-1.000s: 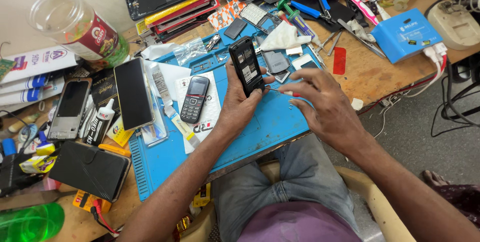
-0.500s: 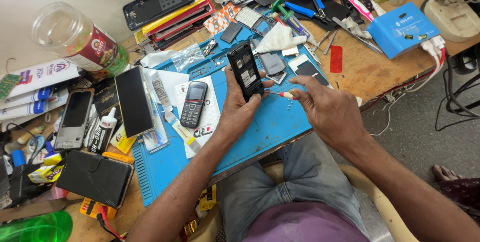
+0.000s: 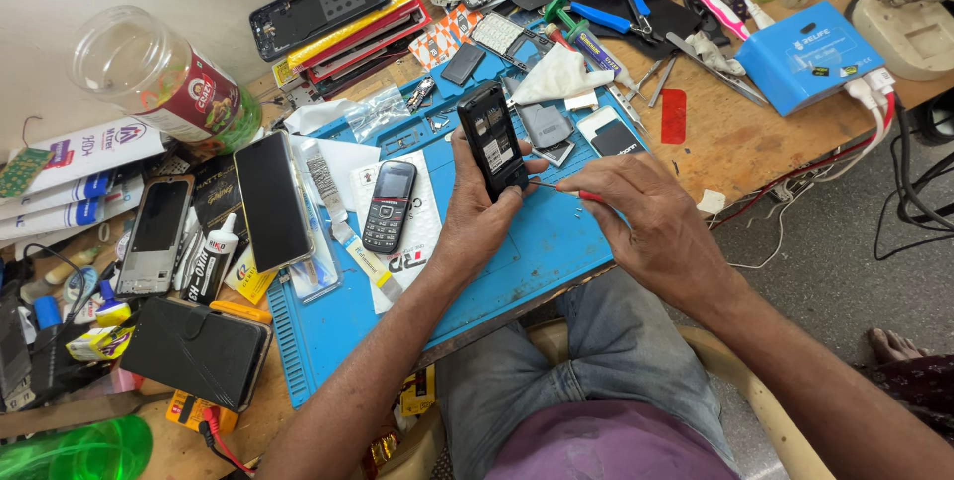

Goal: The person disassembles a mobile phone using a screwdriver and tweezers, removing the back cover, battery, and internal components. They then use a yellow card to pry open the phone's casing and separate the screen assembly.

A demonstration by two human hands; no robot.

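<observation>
While left hand (image 3: 477,217) grips opened phone (image 3: 494,139), right hand (image 3: 651,227) pinches screwdriver (image 3: 564,189), clear jar (image 3: 164,78) lying sideways, contents unclear

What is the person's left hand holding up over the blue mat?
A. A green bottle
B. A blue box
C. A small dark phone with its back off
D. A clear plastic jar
C: the left hand wraps around a small dark phone with its back cover off, raised above the blue mat, while the right hand brings a thin red-handled tool to its side.
</observation>
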